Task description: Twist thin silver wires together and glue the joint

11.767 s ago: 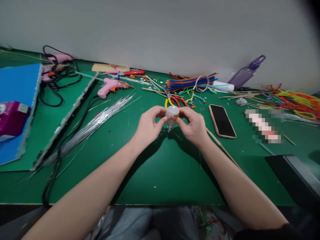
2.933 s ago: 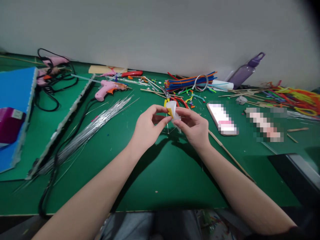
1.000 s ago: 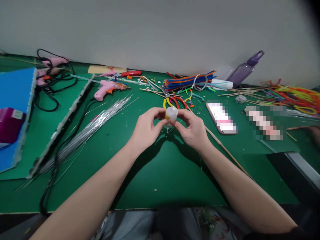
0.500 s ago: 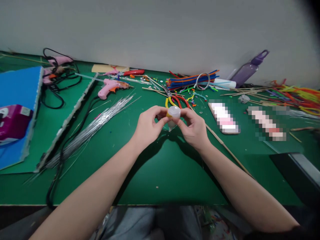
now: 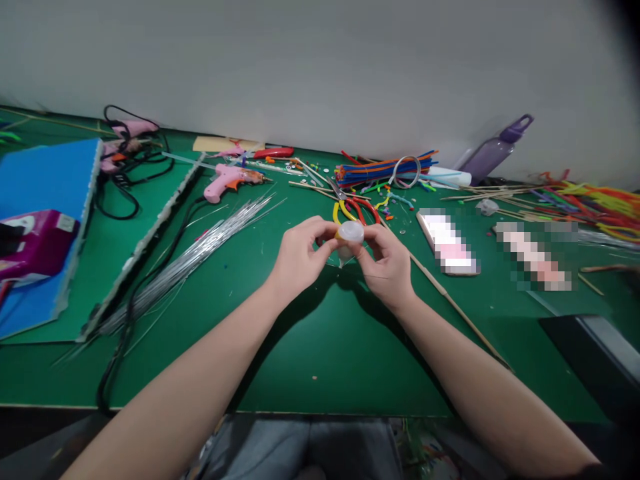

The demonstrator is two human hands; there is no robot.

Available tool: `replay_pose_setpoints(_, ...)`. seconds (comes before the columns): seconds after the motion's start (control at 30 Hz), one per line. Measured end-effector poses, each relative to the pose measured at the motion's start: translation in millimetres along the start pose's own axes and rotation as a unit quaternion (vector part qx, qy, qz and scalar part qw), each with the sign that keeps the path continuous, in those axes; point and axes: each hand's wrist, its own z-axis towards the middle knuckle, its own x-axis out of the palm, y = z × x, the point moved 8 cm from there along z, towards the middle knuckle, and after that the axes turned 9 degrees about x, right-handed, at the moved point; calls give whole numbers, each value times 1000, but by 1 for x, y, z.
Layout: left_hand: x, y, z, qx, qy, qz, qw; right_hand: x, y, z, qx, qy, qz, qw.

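Between my hands, above the green tabletop (image 5: 320, 347), is a small round whitish piece (image 5: 352, 231) with a yellow side; its exact kind is unclear. My left hand (image 5: 307, 255) pinches it from the left with thumb and fingers. From the right, the fingertips of my right hand (image 5: 387, 263) close on it too. A paler part and thin clear strands show below it between the thumbs, partly hidden. Just beyond my fingers lie pliers with yellow handles (image 5: 343, 212) and a tool with red handles (image 5: 367, 211).
A pink glue gun (image 5: 227, 183) and a bundle of silvery wires (image 5: 200, 257) lie left. Pipe cleaners (image 5: 380, 171) and a purple bottle (image 5: 495, 152) are at the back. To the right are a bamboo stick (image 5: 445, 293), two blurred-out flat objects and a black object (image 5: 590, 353).
The camera view has shifted slightly, so most of the table's items sit a little lower in it. Both hands keep hold of the whitish piece, which shows slightly more of its round top.
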Motion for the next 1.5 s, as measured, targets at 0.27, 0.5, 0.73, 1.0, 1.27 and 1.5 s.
replay_pose_setpoints(0.27,1,11,-2,-23,-23,-20,999,0,-5,3,18,-1,6,1000)
replay_pose_setpoints(0.5,5,10,2,3,0,-40,999,-5,-25,9,74,28,85,993)
replay_pose_setpoints(0.73,16,19,1,-67,43,-101,992,-11,-19,9,55,-14,69,996)
replay_pose_setpoints(1.0,8,11,-5,-44,6,53,998,-14,-13,6,45,-44,-3,998)
replay_pose_setpoints(1.27,14,9,-4,-23,30,32,999,-17,-13,8,51,-29,4,998)
replay_pose_setpoints(1.5,22,19,-3,-94,68,-48,992,-19,-10,11,35,-6,19,999)
